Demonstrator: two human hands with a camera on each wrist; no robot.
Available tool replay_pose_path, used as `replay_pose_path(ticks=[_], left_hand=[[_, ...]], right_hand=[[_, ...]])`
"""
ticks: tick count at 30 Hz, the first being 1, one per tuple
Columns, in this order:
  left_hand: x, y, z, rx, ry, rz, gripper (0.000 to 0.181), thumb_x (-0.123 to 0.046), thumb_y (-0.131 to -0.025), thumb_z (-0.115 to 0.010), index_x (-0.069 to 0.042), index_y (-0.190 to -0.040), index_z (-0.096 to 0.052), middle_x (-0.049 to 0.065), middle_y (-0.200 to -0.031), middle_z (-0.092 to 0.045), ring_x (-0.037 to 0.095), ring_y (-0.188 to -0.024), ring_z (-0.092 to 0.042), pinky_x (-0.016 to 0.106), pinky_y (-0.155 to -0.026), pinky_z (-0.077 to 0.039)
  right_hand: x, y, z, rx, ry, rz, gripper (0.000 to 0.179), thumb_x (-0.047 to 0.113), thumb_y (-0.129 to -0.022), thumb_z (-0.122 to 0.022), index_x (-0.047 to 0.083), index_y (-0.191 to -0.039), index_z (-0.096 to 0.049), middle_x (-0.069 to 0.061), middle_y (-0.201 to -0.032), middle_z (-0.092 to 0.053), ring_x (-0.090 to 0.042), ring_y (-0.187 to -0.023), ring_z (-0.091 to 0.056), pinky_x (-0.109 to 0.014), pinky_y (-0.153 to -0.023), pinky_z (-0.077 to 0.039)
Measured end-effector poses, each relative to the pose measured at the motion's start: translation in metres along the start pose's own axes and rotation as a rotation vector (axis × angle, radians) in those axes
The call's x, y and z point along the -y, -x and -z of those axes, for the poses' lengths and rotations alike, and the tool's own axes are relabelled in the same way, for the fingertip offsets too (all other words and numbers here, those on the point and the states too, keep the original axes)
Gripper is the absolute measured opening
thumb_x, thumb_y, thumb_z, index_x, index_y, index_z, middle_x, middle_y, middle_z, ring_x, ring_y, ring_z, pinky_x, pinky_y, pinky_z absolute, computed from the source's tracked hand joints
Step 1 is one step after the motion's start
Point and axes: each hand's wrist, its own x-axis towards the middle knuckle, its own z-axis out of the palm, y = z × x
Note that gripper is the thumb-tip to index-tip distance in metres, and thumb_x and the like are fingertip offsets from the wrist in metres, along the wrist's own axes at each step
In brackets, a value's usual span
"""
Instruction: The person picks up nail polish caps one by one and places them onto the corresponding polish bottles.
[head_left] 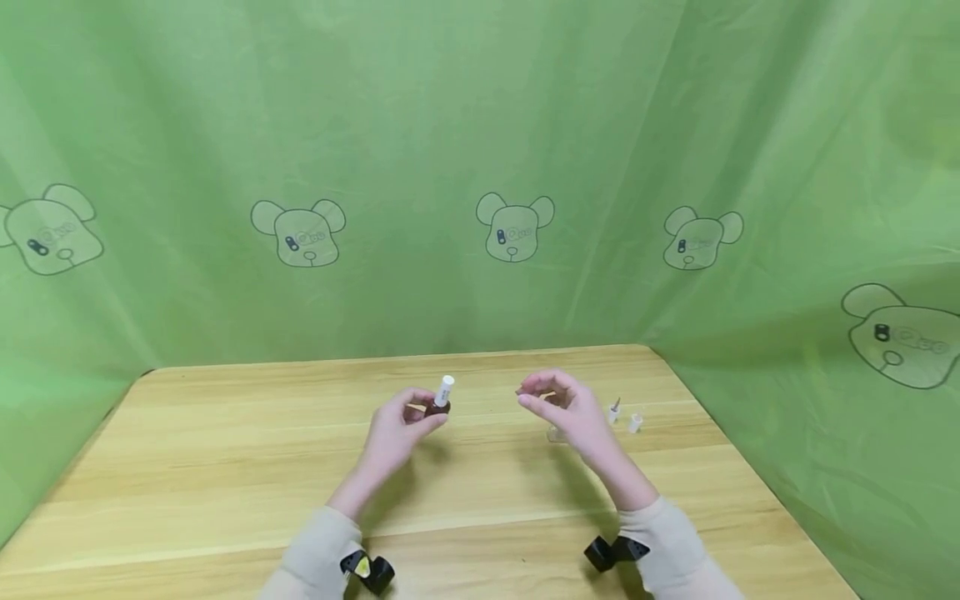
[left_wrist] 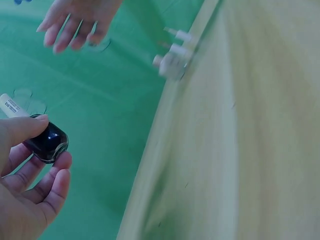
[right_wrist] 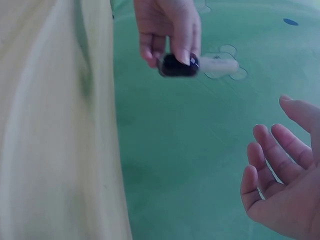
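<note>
My left hand (head_left: pixel 396 427) grips a dark nail polish bottle (left_wrist: pixel 49 141) above the table, thumb on one side and fingers on the other. Its long white cap (head_left: pixel 445 390) is on and points up in the head view. To the right, my right hand (head_left: pixel 567 410) is raised with fingers loosely bent. In the right wrist view nothing lies between its fingers (right_wrist: pixel 285 170). Partly hidden behind that hand, a clear nail polish bottle (head_left: pixel 556 434) stands on the table.
Two white caps, one with its brush up (head_left: pixel 613 412) and another (head_left: pixel 635 423) beside it, stand on the wooden table (head_left: pixel 247 467) right of my right hand. A green curtain (head_left: pixel 420 167) with bear outlines encloses the back and sides.
</note>
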Motion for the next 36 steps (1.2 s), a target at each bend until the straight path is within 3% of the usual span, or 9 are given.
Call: replay_pose_path(ticks=[6,8,13,16,22,28,36], left_hand=[[0.007,-0.008,0.022,-0.066,-0.020,0.000,0.031,-0.010,-0.079,-0.078,-0.005,-0.108,-0.068,0.014,-0.110,-0.070,0.015,-0.081,-0.066,0.021,-0.070,-0.055],[0.009,-0.011,0.030,-0.080,-0.028,0.004,0.032,-0.010,-0.080,-0.078,-0.005,-0.109,-0.067,0.015,-0.111,-0.070,0.015,-0.081,-0.066,0.021,-0.070,-0.055],[0.014,-0.015,0.051,-0.113,-0.056,0.024,0.034,-0.012,-0.081,-0.077,-0.004,-0.112,-0.066,0.016,-0.115,-0.069,0.016,-0.084,-0.068,0.022,-0.072,-0.055],[0.017,-0.017,0.064,-0.136,-0.069,0.043,0.035,-0.015,-0.083,-0.076,-0.005,-0.114,-0.065,0.017,-0.118,-0.068,0.016,-0.087,-0.068,0.023,-0.074,-0.054],[0.025,-0.020,0.088,-0.179,-0.091,0.087,0.037,-0.021,-0.086,-0.074,-0.007,-0.118,-0.063,0.014,-0.122,-0.066,0.006,-0.087,-0.065,0.025,-0.081,-0.052],[0.032,-0.021,0.107,-0.194,-0.096,0.124,0.041,-0.026,-0.087,-0.074,-0.007,-0.122,-0.061,0.013,-0.129,-0.062,0.008,-0.094,-0.065,0.032,-0.090,-0.051],[0.044,-0.018,0.130,-0.229,-0.100,0.176,0.047,-0.029,-0.087,-0.073,-0.005,-0.126,-0.058,0.014,-0.134,-0.058,-0.001,-0.090,-0.059,0.028,-0.085,-0.051]], right_hand=[[0.001,-0.004,0.017,-0.009,-0.046,-0.007,0.028,0.010,-0.089,-0.069,-0.005,-0.111,-0.060,0.014,-0.096,-0.069,-0.004,-0.091,-0.065,-0.018,-0.081,-0.053],[0.001,-0.006,0.024,-0.017,-0.063,-0.025,0.028,0.011,-0.090,-0.068,-0.005,-0.111,-0.059,0.017,-0.095,-0.069,-0.004,-0.088,-0.064,-0.017,-0.073,-0.054],[0.001,-0.008,0.041,-0.055,-0.098,-0.024,0.026,0.011,-0.091,-0.068,-0.003,-0.110,-0.060,0.015,-0.095,-0.069,-0.004,-0.088,-0.064,-0.017,-0.069,-0.053],[-0.001,-0.008,0.051,-0.085,-0.114,0.002,0.025,0.011,-0.090,-0.068,-0.003,-0.110,-0.060,0.014,-0.096,-0.069,-0.005,-0.092,-0.064,-0.016,-0.082,-0.052],[-0.005,-0.008,0.066,-0.129,-0.099,-0.002,0.021,0.012,-0.091,-0.067,0.001,-0.109,-0.061,0.014,-0.096,-0.069,-0.004,-0.092,-0.064,-0.014,-0.087,-0.050],[-0.010,-0.010,0.078,-0.156,-0.082,-0.018,0.019,0.014,-0.092,-0.066,0.005,-0.109,-0.062,0.016,-0.096,-0.069,-0.002,-0.092,-0.064,-0.014,-0.085,-0.050],[-0.016,-0.012,0.094,-0.207,-0.096,-0.034,0.021,0.012,-0.092,-0.067,0.003,-0.110,-0.062,0.016,-0.095,-0.071,-0.002,-0.088,-0.063,-0.017,-0.076,-0.051]])
